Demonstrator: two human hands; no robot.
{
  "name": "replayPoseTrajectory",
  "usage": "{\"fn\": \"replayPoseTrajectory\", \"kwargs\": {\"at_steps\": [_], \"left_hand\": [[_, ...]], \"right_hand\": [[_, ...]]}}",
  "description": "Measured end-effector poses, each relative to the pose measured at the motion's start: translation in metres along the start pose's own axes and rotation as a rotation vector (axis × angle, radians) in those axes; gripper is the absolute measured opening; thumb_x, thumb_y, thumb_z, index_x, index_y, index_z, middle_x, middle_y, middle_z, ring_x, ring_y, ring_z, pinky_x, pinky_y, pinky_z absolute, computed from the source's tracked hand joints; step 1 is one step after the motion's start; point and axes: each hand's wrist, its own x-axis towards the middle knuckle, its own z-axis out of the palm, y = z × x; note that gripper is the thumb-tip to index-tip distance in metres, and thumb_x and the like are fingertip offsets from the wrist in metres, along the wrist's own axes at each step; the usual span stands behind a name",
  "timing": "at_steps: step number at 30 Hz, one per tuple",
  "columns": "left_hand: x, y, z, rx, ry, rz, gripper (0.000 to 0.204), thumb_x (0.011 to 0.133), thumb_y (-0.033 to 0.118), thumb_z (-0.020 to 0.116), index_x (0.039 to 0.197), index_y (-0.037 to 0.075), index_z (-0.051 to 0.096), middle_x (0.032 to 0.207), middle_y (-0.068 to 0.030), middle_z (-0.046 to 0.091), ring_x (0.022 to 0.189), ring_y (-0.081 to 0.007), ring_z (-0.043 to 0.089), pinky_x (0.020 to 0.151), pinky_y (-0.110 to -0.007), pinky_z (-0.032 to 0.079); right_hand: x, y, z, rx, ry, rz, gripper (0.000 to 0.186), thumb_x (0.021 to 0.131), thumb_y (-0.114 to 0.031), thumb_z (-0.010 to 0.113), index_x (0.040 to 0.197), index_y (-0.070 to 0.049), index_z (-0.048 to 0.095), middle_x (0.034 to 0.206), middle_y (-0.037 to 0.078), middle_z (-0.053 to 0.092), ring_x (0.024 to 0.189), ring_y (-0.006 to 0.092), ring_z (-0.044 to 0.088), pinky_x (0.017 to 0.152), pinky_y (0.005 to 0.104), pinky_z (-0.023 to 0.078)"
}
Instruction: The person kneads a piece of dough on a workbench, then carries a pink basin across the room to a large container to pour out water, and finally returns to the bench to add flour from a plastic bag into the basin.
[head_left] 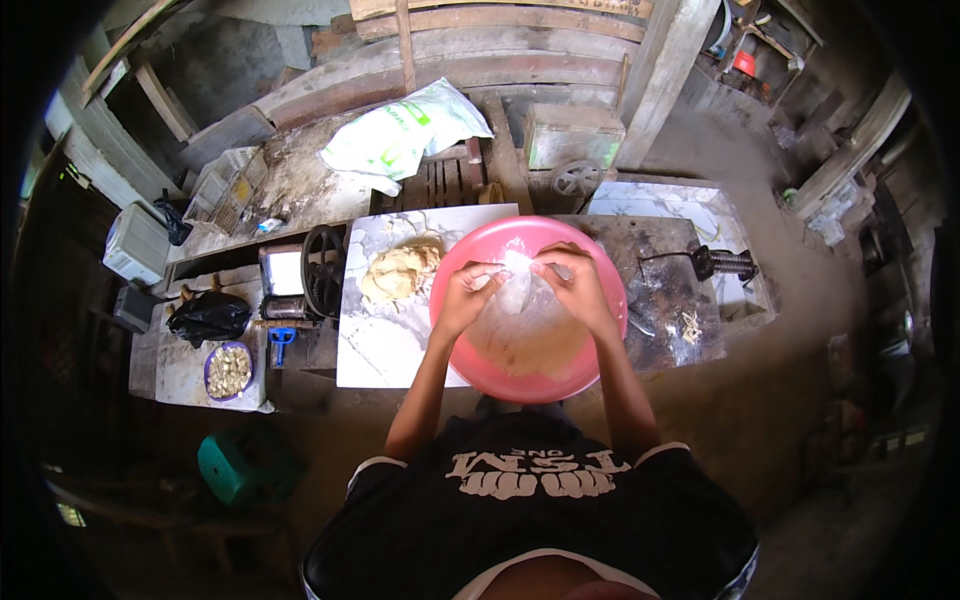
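Over a wide pink basin (447, 340), both my hands pinch the top of a small clear plastic bag (515, 288). My left hand (470, 292) grips one side of its mouth, and my right hand (573, 282) grips the other. Something white shows in the bag; I cannot tell what it is. Pale powder, like flour, lies across the bottom of the basin. Left of the basin, a lump of pale dough (400, 272) rests on a white marble-patterned board (375, 355).
A hand-wheel machine (322, 270) stands left of the board. Further left are a purple-rimmed bowl (229, 370) of pale pieces and a black plastic bag (210, 318). A ridged roller (725, 264) lies at right. A white sack (405, 130) lies behind; a green stool (240, 465) stands below left.
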Motion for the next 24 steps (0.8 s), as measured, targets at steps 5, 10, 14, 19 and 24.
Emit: {"fn": "replayPoseTrajectory", "kwargs": {"at_steps": [5,10,14,19,24], "left_hand": [[0.009,-0.008,0.005,0.215,0.096,0.129,0.013,0.073,0.004,0.062,0.085,0.001,0.063,0.081,-0.0079,0.06,0.077,-0.0164,0.056,0.069,-0.026,0.044],[-0.003,0.011,0.014,0.329,0.092,0.205,0.012,0.071,0.005,0.064,0.082,0.0,0.062,0.08,-0.0099,0.06,0.075,-0.0182,0.056,0.067,-0.028,0.044],[-0.001,0.009,0.017,0.122,0.062,0.271,0.012,0.071,0.005,0.064,0.082,0.0,0.062,0.08,-0.0113,0.06,0.07,-0.0191,0.057,0.064,-0.03,0.044],[0.0,-0.007,0.018,0.274,-0.146,0.151,0.013,0.072,0.004,0.062,0.083,-0.001,0.06,0.075,-0.0131,0.06,0.064,-0.021,0.057,0.061,-0.029,0.044],[0.013,-0.015,0.037,0.31,-0.085,0.197,0.008,0.072,0.006,0.06,0.077,0.0,0.059,0.073,-0.0137,0.059,0.064,-0.0264,0.056,0.059,-0.032,0.043]], "right_hand": [[-0.004,-0.001,0.005,0.06,0.119,0.093,0.011,0.069,-0.004,0.063,0.079,0.0,0.06,0.074,0.01,0.059,0.074,0.0244,0.054,0.069,0.032,0.042],[-0.009,0.009,0.003,0.019,-0.002,-0.008,0.01,0.069,-0.004,0.062,0.078,0.0,0.059,0.072,0.01,0.058,0.068,0.024,0.055,0.065,0.0317,0.042],[-0.008,0.004,0.007,0.021,0.025,-0.061,0.008,0.069,-0.005,0.061,0.075,0.0,0.059,0.072,0.01,0.058,0.066,0.0246,0.055,0.063,0.0332,0.042],[-0.018,0.001,0.001,-0.126,0.097,-0.066,0.009,0.07,-0.007,0.061,0.076,-0.001,0.059,0.075,0.009,0.058,0.07,0.0259,0.055,0.064,0.0331,0.04],[-0.017,0.006,-0.025,-0.115,0.158,-0.006,0.009,0.071,-0.008,0.059,0.079,-0.003,0.059,0.078,0.008,0.058,0.074,0.0265,0.054,0.067,0.0345,0.038]]}}
